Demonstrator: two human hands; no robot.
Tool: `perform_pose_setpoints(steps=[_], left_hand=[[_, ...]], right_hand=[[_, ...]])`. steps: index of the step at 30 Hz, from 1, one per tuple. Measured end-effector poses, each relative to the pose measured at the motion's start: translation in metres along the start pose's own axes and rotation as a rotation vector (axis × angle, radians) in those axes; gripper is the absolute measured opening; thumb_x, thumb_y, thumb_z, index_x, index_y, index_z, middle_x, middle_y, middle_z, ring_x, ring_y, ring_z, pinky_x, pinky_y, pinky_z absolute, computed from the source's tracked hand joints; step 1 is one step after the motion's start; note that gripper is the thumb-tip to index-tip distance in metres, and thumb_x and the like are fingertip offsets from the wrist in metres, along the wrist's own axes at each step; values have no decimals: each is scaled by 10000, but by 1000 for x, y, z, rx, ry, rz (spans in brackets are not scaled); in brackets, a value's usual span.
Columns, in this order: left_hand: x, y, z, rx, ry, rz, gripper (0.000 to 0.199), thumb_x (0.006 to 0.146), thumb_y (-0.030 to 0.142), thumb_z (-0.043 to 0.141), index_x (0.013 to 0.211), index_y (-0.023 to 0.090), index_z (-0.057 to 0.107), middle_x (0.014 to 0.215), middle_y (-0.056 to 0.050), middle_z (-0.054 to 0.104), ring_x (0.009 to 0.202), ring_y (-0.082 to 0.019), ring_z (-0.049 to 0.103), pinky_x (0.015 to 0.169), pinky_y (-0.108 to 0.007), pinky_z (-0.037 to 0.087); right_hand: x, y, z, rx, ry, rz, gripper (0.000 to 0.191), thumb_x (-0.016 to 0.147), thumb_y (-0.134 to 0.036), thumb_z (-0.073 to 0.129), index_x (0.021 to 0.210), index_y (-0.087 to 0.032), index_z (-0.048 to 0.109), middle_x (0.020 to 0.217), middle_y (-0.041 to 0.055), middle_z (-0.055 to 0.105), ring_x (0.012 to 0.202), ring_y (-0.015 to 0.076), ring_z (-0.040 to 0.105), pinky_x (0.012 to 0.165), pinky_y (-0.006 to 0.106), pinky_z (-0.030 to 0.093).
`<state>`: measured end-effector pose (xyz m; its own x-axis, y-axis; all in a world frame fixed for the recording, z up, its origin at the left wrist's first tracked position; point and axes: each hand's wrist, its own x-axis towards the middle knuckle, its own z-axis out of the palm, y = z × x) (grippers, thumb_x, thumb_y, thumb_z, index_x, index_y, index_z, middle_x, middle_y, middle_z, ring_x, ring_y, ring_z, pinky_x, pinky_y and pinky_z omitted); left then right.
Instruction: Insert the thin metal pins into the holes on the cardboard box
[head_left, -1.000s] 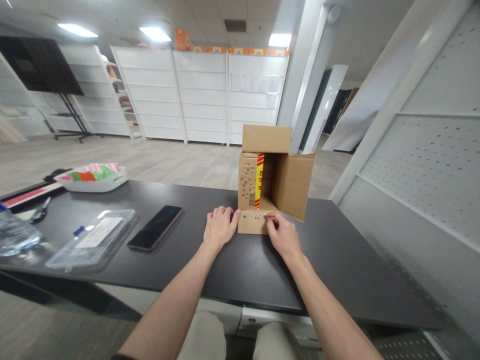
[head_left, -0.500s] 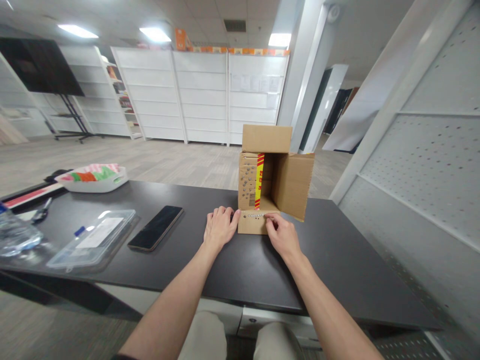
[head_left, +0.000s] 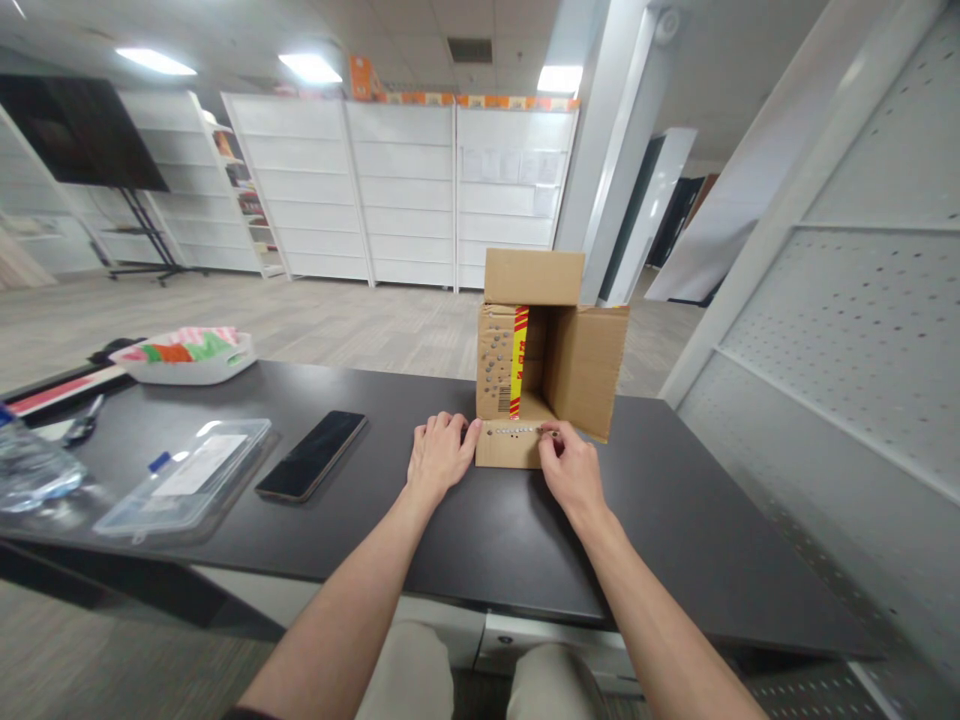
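An open cardboard box stands on the dark table, its front flap folded down towards me. Small shiny round pieces form a row across the flap, with a few dark holes or dots below them. More grey round pieces dot the left flap beside the yellow and red tape. My left hand rests open on the table, thumb at the flap's left edge. At the row's right end, my right hand has thumb and index finger pinched together over the flap; whatever they hold is too small to make out.
A black phone lies left of my left hand. Beyond it are a clear plastic case, a water bottle and a white basket with colourful contents. A perforated white panel rises along the table's right side.
My right hand has shifted slightly right along the flap, uncovering a little more of it. My left hand and the box have stayed put.
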<state>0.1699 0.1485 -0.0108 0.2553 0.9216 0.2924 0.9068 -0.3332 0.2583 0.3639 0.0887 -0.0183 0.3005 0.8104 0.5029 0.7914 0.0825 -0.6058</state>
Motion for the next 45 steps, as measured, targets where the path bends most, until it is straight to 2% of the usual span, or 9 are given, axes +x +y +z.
perform_pose_setpoints(steps=[4, 11, 24, 31, 34, 37, 45], left_hand=[[-1, 1, -1, 5, 2, -8, 550, 939, 538, 179, 969, 205, 616, 1025, -98, 591, 1026, -235, 493, 909, -394, 339], [0, 1, -1, 10, 9, 4, 551, 938, 541, 179, 957, 202, 613, 1016, -97, 592, 1006, -235, 501, 895, -395, 346], [-1, 2, -2, 13, -5, -8, 537, 939, 539, 189, 972, 206, 609, 1037, -97, 592, 1027, -236, 500, 912, -392, 338], [0, 0, 1, 30, 18, 5, 543, 938, 543, 184, 955, 205, 608, 1011, -92, 592, 1009, -238, 505, 892, -390, 349], [-1, 1, 1, 35, 27, 12, 541, 938, 543, 179, 947, 207, 603, 1006, -91, 595, 996, -235, 511, 880, -388, 356], [-2, 1, 1, 36, 36, 13, 535, 940, 540, 183, 934, 207, 602, 991, -87, 598, 990, -236, 514, 876, -389, 358], [-1, 1, 4, 54, 61, 1, 530, 944, 531, 183, 962, 205, 601, 1008, -90, 596, 999, -233, 514, 884, -385, 355]], right_hand=[[0, 0, -1, -2, 15, 17, 276, 824, -296, 401, 936, -188, 629, 760, 52, 683, 608, 190, 598, 628, 287, 409], [-1, 0, 0, 62, 6, 48, 267, 819, -309, 411, 929, -186, 621, 768, 59, 678, 632, 199, 597, 641, 296, 413], [-2, -1, 1, 18, -4, 18, 240, 820, -288, 410, 900, -206, 621, 739, 38, 679, 643, 198, 609, 658, 295, 418], [-2, -3, 4, 18, -32, -113, 229, 829, -224, 408, 913, -200, 619, 793, 37, 689, 682, 187, 616, 695, 287, 416], [-2, -6, 6, -43, -27, -198, 208, 832, -202, 423, 919, -192, 612, 861, 50, 678, 791, 200, 610, 756, 306, 398], [-2, -13, 9, -133, -30, -274, 195, 834, -193, 442, 930, -187, 612, 930, 75, 647, 910, 229, 565, 805, 333, 374], [5, -35, 23, -193, -43, -385, 151, 827, -197, 510, 937, -203, 612, 995, 79, 588, 946, 245, 484, 841, 363, 339]])
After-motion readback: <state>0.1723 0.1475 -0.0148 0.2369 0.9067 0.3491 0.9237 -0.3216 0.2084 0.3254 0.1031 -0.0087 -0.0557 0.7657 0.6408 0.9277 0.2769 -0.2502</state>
